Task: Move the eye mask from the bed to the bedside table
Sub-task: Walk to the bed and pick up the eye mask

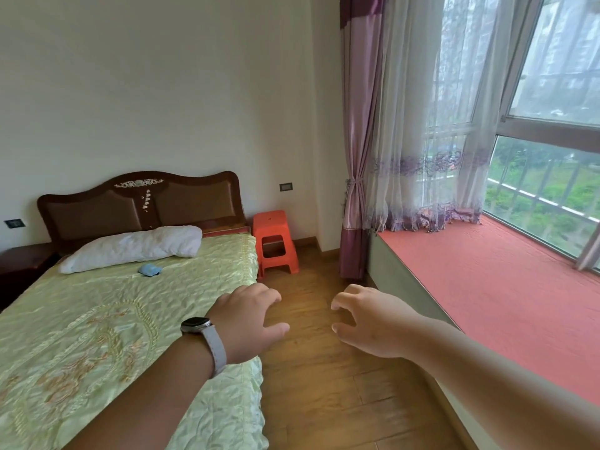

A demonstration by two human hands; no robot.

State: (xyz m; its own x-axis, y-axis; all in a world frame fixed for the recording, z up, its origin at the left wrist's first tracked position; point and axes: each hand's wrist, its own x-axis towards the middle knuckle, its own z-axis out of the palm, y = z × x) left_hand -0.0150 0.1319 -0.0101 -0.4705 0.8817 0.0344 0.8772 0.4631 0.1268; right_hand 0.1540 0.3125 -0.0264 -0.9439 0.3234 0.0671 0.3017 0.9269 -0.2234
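My 2 hands hang out in front of me over the gap between bed and floor, both empty; my left hand [246,319], with the watch [196,324] on its wrist, has its fingers loosely curled and apart, and my right hand [367,323] is the same, spread and holding nothing. Beyond them the bed [97,319] runs away under its green quilt; the eye mask [150,269], small and blue, lies on the quilt just in front of the white pillow [133,246], well apart from either hand. I judge I must walk up the bedside first, then pinch the mask; the dark bedside table [22,261] sits at the far left, and the orange stool [275,241] stands at the near corner.
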